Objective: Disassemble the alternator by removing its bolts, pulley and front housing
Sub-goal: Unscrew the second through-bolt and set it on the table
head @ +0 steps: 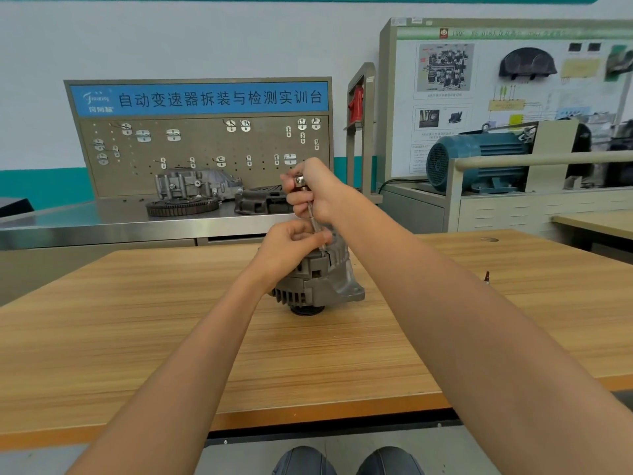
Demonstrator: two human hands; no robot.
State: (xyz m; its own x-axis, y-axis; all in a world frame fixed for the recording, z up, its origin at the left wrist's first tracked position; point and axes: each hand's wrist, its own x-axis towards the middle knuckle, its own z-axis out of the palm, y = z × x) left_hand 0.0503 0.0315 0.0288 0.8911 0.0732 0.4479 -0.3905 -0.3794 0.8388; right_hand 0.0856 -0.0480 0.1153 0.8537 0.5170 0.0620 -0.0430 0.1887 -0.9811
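A grey cast alternator (320,286) stands on the wooden table (137,320), its dark pulley end facing down onto the tabletop. My left hand (291,245) rests on its upper left side and grips it. Above it, my right hand (308,193) is closed around a slim metal socket driver (313,217). The driver's chrome top sticks out between my fingers. Its shaft runs down and slightly right to the alternator's upper rim, where the tip is hidden against the housing fins.
A small dark bit or bolt (487,277) stands on the table to the right. Behind the table, a steel bench (102,221) carries a gearbox casting (195,185), a toothed ring (181,205) and a pegboard (205,149). A blue electric motor (479,159) sits at the right.
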